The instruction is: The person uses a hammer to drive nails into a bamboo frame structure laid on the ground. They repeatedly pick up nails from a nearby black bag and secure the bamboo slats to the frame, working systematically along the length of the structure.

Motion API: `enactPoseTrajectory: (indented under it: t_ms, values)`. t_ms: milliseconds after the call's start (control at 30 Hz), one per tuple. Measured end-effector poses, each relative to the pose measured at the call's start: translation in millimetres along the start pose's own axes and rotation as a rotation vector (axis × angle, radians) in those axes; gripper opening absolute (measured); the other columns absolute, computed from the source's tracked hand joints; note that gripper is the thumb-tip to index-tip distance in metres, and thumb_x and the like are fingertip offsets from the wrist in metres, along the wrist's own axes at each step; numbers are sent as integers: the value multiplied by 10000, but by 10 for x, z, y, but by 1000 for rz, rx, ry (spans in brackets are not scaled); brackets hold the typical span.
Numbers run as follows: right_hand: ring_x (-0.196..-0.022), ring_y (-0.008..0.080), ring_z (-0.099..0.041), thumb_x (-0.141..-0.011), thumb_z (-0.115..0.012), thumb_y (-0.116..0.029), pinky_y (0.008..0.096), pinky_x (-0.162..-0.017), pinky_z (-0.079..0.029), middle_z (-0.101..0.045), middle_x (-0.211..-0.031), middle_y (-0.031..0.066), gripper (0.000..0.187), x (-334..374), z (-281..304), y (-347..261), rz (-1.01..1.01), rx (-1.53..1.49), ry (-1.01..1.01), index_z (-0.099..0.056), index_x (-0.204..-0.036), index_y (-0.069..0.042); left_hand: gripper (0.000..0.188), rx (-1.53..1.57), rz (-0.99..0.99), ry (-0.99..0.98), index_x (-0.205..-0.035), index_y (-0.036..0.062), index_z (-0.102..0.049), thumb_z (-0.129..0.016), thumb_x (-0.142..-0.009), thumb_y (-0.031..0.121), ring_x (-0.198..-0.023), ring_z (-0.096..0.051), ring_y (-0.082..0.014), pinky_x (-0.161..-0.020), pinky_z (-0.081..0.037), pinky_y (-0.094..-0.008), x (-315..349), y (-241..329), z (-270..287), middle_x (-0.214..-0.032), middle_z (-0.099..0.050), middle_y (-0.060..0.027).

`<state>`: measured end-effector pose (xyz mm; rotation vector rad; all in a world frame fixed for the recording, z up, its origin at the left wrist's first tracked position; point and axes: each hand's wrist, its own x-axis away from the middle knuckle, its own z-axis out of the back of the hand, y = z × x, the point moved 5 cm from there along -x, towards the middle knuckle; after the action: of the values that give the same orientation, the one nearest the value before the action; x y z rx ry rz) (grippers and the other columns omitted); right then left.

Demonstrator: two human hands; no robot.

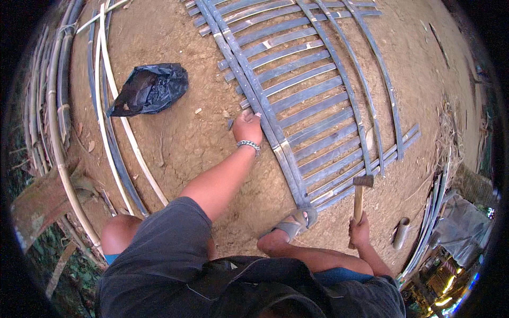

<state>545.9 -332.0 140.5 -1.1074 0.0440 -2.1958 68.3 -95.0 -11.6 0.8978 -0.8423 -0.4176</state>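
A lattice panel (316,100) of dark grey split-bamboo slats and long rails lies flat on the ground ahead of me. My left hand (248,127), with a chain bracelet at the wrist, is at the panel's left double rail. Its fingers are curled closed by the slat ends, and what they pinch, if anything, is hidden. In my right hand (359,231) is a hammer (358,204), gripped by its wooden handle. The hammer's head points away from me, close to the near right corner of the panel. My sandalled foot (290,228) is by the near left corner.
A black plastic bag (152,88) lies open on the dirt at the left. Long pale strips (124,124) and bamboo poles (54,111) run along the left side. At the right are a short tube (401,233), a bundle of strips (428,220) and a grey sheet (462,228).
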Motion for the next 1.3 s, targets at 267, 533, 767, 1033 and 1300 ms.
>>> enactPoseTrajectory:
  t_ms: [267, 533, 767, 1033, 1300]
  values:
    - [-482, 128, -506, -992, -580, -61, 293, -427, -441, -519, -658, 23, 197, 18, -585, 127, -28, -277, -42, -460, -1149, -68, 311, 176, 118, -17, -1186, -82, -670, -704, -898, 31, -968, -741, -230, -849, -563, -326, -139, -355, -98, -1084, -758, -187]
    - [-526, 122, -524, -984, -575, -41, 289, -453, -454, -540, -706, 27, 262, 50, -550, 75, 42, -253, -93, -461, -1220, -51, 306, 511, 244, -91, -1212, -9, -659, -722, -924, 73, -838, -656, -138, -735, -520, -310, -147, -406, -180, -1012, -735, -62]
    - [-511, 129, -513, -981, -590, -47, 299, -437, -450, -536, -701, 33, 338, 58, -553, 341, -48, -225, -98, -440, -1284, -58, 318, 238, 171, -22, -1167, -66, -669, -747, -907, 101, -934, -702, -204, -835, -541, -344, -30, -137, -159, -1104, -749, -132]
    - [-491, 124, -513, -991, -616, -89, 302, -427, -454, -531, -668, 24, 375, 78, -608, 273, -91, -241, -122, -438, -1320, -65, 366, -63, 105, -12, -1130, -85, -711, -769, -872, 167, -912, -747, -256, -858, -546, -354, -159, -120, -63, -1030, -768, -209]
    - [-504, 123, -528, -986, -622, -79, 301, -429, -459, -545, -689, 23, 377, 92, -628, 225, -67, -180, -148, -445, -1319, -64, 407, -27, 242, -230, -1175, -77, -701, -770, -900, 214, -907, -710, -209, -830, -547, -331, -293, -262, -154, -1105, -753, -148]
